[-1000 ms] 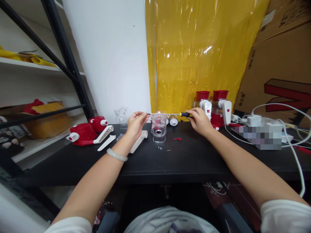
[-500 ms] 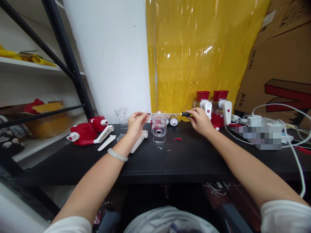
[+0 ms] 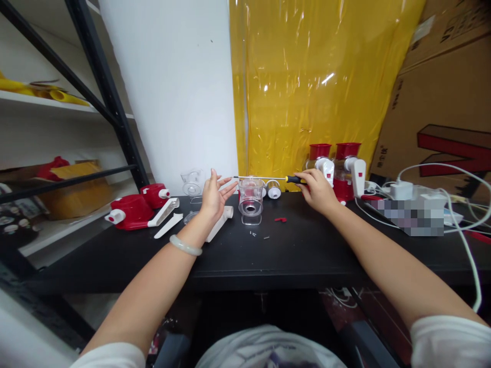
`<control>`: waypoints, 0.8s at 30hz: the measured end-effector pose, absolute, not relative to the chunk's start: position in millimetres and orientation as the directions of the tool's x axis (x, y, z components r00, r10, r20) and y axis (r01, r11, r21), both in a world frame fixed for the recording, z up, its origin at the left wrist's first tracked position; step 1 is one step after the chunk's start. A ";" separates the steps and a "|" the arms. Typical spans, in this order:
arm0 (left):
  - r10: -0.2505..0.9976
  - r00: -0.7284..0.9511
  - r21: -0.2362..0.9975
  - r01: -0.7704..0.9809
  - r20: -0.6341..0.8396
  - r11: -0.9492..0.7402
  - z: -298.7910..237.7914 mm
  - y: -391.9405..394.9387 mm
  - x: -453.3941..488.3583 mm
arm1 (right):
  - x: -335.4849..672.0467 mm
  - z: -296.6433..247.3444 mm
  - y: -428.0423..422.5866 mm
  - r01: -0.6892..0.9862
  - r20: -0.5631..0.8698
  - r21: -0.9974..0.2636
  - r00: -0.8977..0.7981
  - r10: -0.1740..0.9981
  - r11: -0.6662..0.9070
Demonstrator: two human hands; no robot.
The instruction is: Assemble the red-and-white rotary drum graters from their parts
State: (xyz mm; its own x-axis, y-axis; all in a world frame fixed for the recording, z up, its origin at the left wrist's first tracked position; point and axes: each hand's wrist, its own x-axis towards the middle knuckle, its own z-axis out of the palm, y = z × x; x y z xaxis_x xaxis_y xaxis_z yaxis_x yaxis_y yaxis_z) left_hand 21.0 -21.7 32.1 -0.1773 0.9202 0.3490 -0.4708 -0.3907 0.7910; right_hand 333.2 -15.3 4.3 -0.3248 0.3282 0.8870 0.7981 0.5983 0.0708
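My right hand (image 3: pixel 316 191) grips the black-and-yellow handle of a long thin screwdriver (image 3: pixel 264 178), held level above the black table (image 3: pixel 291 250). Its tip points left toward my left hand (image 3: pixel 215 197), which is open with fingers spread just beside the tip, not touching it. Below the shaft stands a clear plastic cup part (image 3: pixel 250 203) with a round hole in its front. Small screws (image 3: pixel 253 234) and a small red piece (image 3: pixel 280 220) lie on the table in front of it.
Red and white appliance parts (image 3: pixel 132 210) and white handles (image 3: pixel 169 217) lie at the left. Two assembled red-topped units (image 3: pixel 341 171) stand behind my right hand. A power strip with white cables (image 3: pixel 412 202) fills the right. A black shelf frame (image 3: pixel 107 97) rises on the left.
My left hand has let go of the screwdriver's tip and spread its fingers open. My right hand keeps the handle in nearly the same place.
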 end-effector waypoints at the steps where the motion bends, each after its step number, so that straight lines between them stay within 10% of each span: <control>1: 0.917 -0.183 0.793 -0.461 0.354 -0.398 31.7 -20.8 20.9 | 334.5 4.6 -14.7 0.801 0.889 0.068 -0.319 0.328 0.595; 9: 0.738 0.123 0.744 -0.010 0.664 -0.668 3.0 -17.5 29.7 | 354.6 7.7 -2.1 0.793 0.934 -0.069 -0.163 0.319 0.606; 24: 0.608 0.380 0.558 0.244 0.697 -0.793 -22.7 2.6 30.3 | 367.5 4.3 10.3 0.776 0.955 -0.161 -0.033 0.294 0.610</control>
